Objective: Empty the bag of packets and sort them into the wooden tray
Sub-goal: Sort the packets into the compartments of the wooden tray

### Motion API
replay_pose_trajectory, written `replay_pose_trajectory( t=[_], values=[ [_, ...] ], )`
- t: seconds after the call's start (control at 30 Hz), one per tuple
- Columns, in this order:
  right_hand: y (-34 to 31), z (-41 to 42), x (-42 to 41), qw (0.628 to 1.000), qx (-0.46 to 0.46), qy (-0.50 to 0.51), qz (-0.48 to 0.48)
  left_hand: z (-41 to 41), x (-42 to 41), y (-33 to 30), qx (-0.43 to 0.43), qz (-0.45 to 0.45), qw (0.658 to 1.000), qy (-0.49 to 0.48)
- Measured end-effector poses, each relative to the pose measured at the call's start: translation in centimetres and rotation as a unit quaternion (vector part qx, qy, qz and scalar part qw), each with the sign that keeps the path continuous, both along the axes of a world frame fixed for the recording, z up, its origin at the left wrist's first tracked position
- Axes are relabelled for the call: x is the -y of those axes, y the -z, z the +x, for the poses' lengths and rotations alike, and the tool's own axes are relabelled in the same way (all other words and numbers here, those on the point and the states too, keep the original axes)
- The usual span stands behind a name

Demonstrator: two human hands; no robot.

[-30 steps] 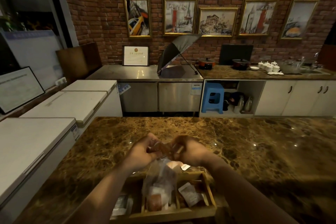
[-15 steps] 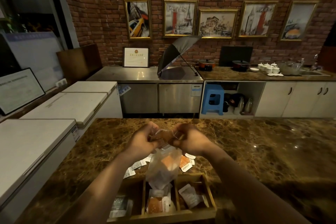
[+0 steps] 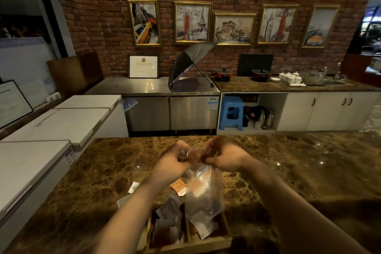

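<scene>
head: left hand (image 3: 175,164) + right hand (image 3: 223,158) both pinch top of clear bag (image 3: 203,196), hanging over wooden tray (image 3: 225,223) | packets (image 3: 179,186) on counter, in tray | bag limp, light, slick: likely grip the corners

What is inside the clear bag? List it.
Both the left hand and the right hand grip the clear bag by its top. Through the plastic show an orange packet and whitish ones; the blur hides their number and print.
</scene>
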State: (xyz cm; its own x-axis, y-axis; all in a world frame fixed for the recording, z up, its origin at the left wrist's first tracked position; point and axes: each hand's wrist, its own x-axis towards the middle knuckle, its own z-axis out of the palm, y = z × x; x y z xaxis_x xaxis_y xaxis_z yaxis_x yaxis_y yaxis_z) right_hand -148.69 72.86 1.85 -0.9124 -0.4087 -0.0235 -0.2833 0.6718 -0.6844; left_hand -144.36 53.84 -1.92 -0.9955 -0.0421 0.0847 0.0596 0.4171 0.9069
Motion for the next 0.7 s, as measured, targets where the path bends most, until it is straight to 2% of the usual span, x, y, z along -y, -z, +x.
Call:
replay_pose_trajectory(
  t=[0.23, 0.47, 0.7],
  values=[
    [3.4, 0.3, -2.0, 0.999, 0.042, 0.016, 0.003, 0.0, -2.1, 3.0, 0.022, -0.033, 0.999, 0.006],
    [3.6, -0.1, -1.8, 1.000, 0.021, 0.006, 0.002, -0.2, -1.9, 2.9, 0.027, -0.048, 0.998, -0.011],
    [2.8, -0.5, -1.4, 1.000, -0.013, 0.008, -0.023, -0.5, -1.4, 1.7, -0.017, -0.078, 0.997, -0.021]
  ],
)
